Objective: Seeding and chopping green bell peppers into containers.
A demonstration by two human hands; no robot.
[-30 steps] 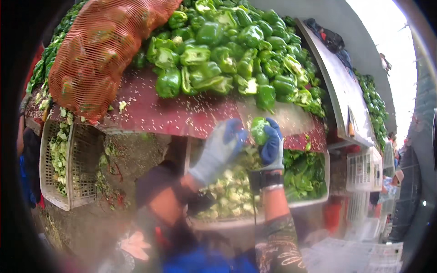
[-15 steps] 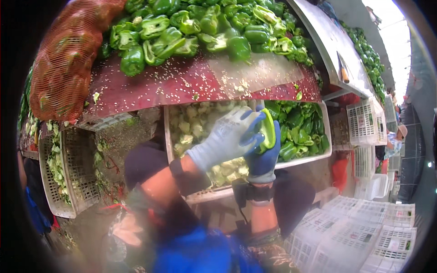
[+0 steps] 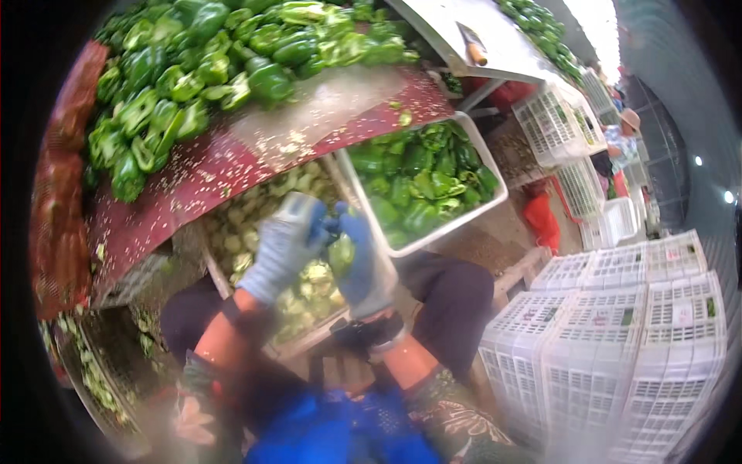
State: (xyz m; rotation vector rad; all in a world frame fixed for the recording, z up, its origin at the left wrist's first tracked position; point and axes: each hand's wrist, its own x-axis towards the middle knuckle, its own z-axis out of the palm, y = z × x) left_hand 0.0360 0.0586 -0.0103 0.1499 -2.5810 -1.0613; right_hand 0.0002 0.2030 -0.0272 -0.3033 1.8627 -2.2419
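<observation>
My right hand [image 3: 363,267], in a blue and grey glove, holds a piece of green bell pepper [image 3: 341,254] against its palm and fingers. Close on the left is my left hand [image 3: 287,241], gloved the same way. Its fingers bend toward the pepper but are smeared, so what they hold cannot be made out. Both hands hover over a crate of pale green pepper cores [image 3: 317,286] between my knees. Right beside it, a white crate [image 3: 504,188] is filled with green peppers.
Ahead, a red tabletop [image 3: 185,189] strewn with seeds bears a heap of cut peppers [image 3: 209,66]. A red mesh sack [image 3: 60,209] stands at the left. A knife [image 3: 474,48] lies on a metal table [image 3: 501,39]. Stacked white crates [image 3: 595,332] fill the right; a person [image 3: 622,143] is beyond.
The view has swung right and tilted, so table and crates appear farther left. My left hand has drawn a little away from my right, which keeps the pepper piece, now turned in the palm.
</observation>
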